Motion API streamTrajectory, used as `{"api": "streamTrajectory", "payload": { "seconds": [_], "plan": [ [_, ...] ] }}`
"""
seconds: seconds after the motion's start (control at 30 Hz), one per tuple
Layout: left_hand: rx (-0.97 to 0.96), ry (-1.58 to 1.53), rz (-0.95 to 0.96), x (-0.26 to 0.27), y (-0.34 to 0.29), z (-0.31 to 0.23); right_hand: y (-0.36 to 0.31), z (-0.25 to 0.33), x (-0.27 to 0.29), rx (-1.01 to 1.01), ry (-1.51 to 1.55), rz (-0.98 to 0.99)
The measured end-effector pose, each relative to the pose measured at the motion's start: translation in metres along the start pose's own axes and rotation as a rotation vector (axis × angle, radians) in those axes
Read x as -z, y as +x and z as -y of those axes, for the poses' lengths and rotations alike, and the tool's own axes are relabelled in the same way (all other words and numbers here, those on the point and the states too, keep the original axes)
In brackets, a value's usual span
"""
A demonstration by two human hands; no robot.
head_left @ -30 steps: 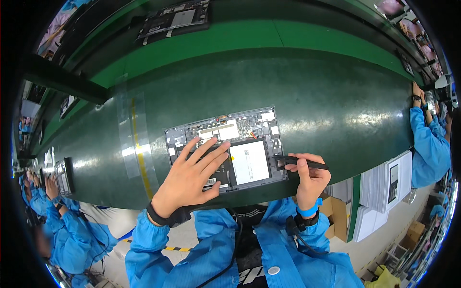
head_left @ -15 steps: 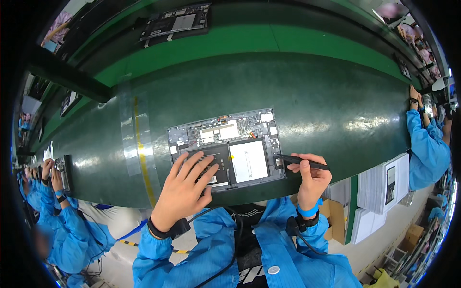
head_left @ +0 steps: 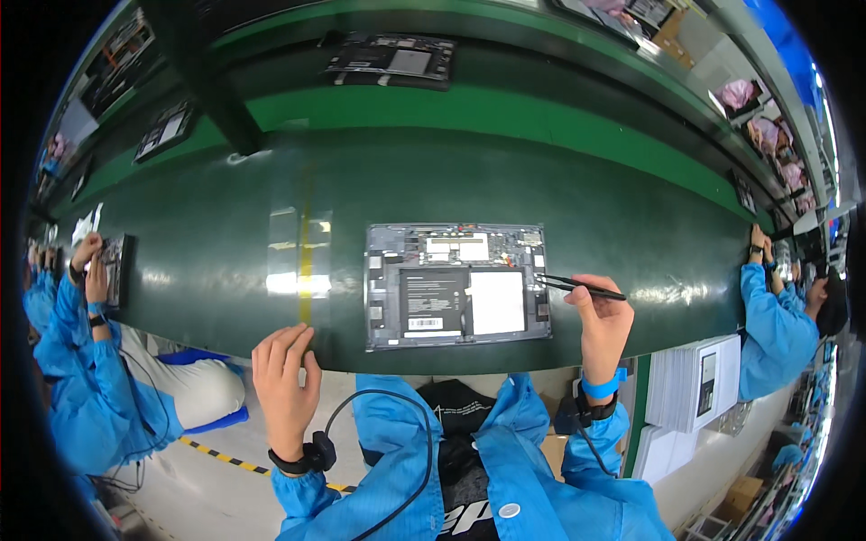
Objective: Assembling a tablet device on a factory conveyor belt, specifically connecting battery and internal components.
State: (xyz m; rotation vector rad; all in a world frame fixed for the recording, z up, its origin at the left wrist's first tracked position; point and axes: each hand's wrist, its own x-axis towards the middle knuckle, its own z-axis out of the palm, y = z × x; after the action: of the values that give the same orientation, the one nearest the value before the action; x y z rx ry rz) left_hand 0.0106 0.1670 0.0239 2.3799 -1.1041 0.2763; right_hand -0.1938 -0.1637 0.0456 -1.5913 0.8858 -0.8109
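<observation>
An opened laptop base lies flat on the dark green worktop, its inside facing up. Across its far part runs a circuit board. Nearer to me sit a black labelled battery and a white-covered section beside it. My right hand pinches a pair of black tweezers, whose tips reach the laptop base's right edge; whether they grip any small part is too fine to tell. Left of the laptop base, my left hand rests at the worktop's front edge, fingers extended and holding nothing.
A strip of yellow and clear tape crosses the worktop on the left. Another opened laptop base stands on the far ledge, near a dark post. White trays are stacked at right. Co-workers in blue sit at both sides.
My left hand has come off the battery and moved left to the worktop's edge. The tweezers have shifted slightly farther up along the laptop base's right side. My view has turned somewhat.
</observation>
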Motion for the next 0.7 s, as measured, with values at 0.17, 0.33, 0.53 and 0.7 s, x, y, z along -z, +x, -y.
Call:
{"api": "streamTrajectory", "payload": {
  "seconds": [0.17, 0.33, 0.53, 0.7],
  "plan": [
    [-0.107, -0.295, 0.076, 0.018, -0.004, -0.042, -0.034, 0.045, -0.063, 0.09, -0.026, 0.783],
    [-0.136, -0.447, 0.025, 0.011, -0.024, -0.038, -0.077, 0.046, -0.117, 0.105, 0.014, 0.897],
    [-0.125, -0.501, 0.006, 0.005, -0.025, -0.017, -0.065, 0.035, -0.144, 0.271, -0.039, 0.964],
    [-0.097, -0.169, -0.031, -0.009, 0.008, 0.051, -0.003, 0.036, -0.196, -0.019, -0.02, 0.816]
  ]
}}
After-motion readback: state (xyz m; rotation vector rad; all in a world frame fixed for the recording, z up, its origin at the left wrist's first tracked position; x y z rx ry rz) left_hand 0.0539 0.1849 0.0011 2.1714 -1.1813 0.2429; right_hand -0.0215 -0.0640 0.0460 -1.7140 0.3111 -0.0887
